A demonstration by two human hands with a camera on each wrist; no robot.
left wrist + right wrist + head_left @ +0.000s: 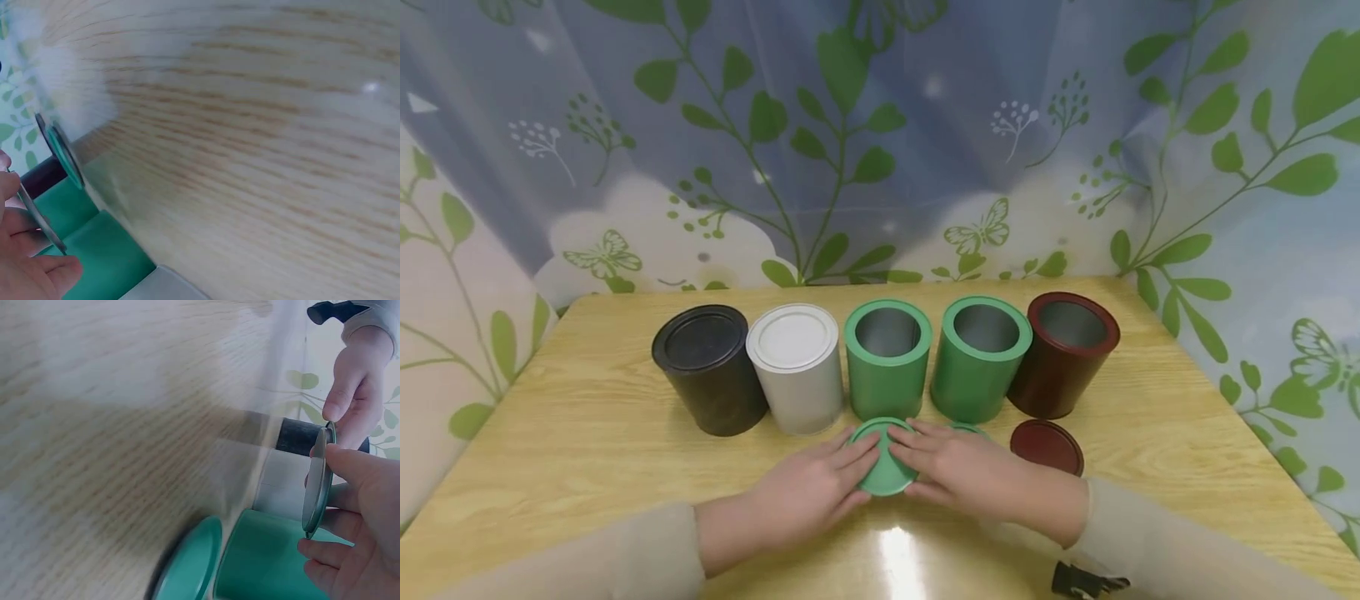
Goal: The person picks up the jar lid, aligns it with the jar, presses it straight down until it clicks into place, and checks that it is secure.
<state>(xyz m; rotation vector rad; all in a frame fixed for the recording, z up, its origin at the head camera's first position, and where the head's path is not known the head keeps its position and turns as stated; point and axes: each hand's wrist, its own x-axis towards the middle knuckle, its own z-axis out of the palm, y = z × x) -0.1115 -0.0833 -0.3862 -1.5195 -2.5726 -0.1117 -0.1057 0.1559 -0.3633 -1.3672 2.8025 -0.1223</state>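
Observation:
A green lid [886, 477] is held above the tabletop, in front of the middle green can [889, 387]. My left hand [808, 500] pinches its left side, fingers on the top face and thumb at the near edge. From the other side my right hand [973, 473] grips it the same way. In the right wrist view the lid [320, 487] is seen edge-on between both hands, clear of the table. Another green lid [967, 428] lies partly hidden behind my right hand, before the second green can [973, 387]. Both green cans are uncovered.
To the left stand a black can [715, 398] and a white can [805, 400], both lidded. An uncovered dark red can [1052, 383] ends the row at right, its dark red lid [1047, 445] in front. A leaf-patterned curtain [880, 167] hangs behind the wooden table [587, 433].

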